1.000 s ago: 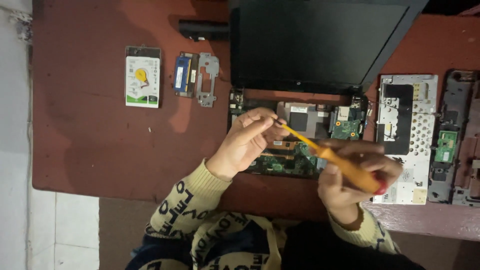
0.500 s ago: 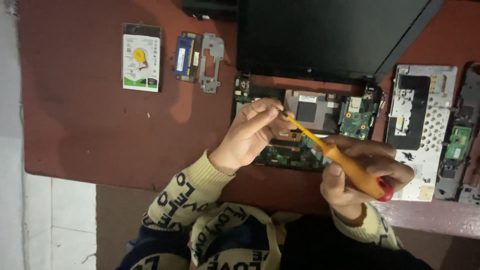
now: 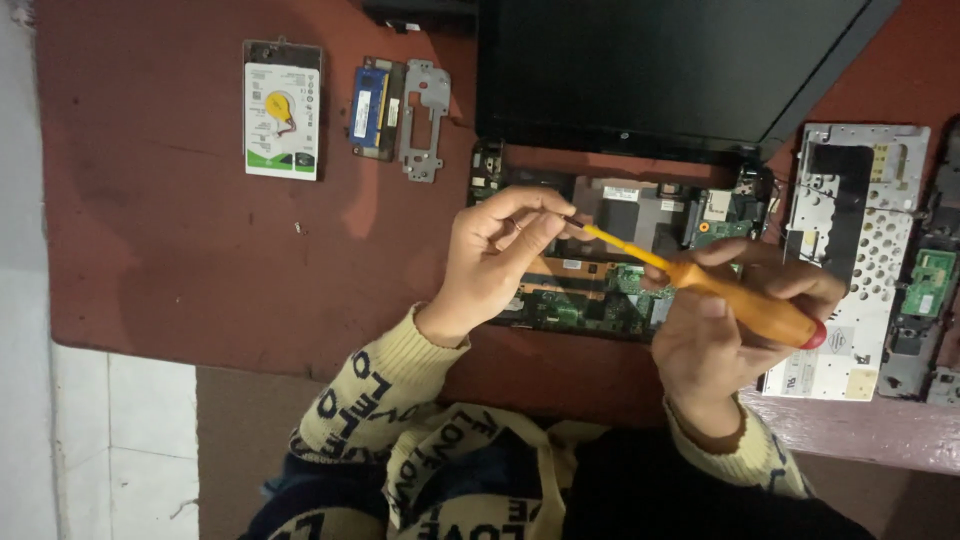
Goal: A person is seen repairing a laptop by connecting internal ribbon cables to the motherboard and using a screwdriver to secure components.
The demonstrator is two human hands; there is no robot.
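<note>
**Screwdriver tip pinched over the opened laptop**

Fingers of my left hand (image 3: 495, 255) are pinched together on the thin yellow shaft near the tip of the screwdriver (image 3: 705, 290), thumb against forefinger. My right hand (image 3: 735, 335) is wrapped around its orange handle, the red end cap poking out past my palm. Both hands hover above the opened laptop (image 3: 620, 270), whose bare green circuit board lies near the front edge of the reddish-brown table (image 3: 170, 250); its dark screen stands open toward the far edge. Just right of the laptop lies a perforated metal plate (image 3: 850, 260), with another stripped panel (image 3: 925, 290) at the right edge. Toward the far left corner sit a hard drive (image 3: 283, 122) with a yellow coin cell on top, a blue memory module (image 3: 368, 106) and a small metal bracket (image 3: 424, 118), side by side.
</note>
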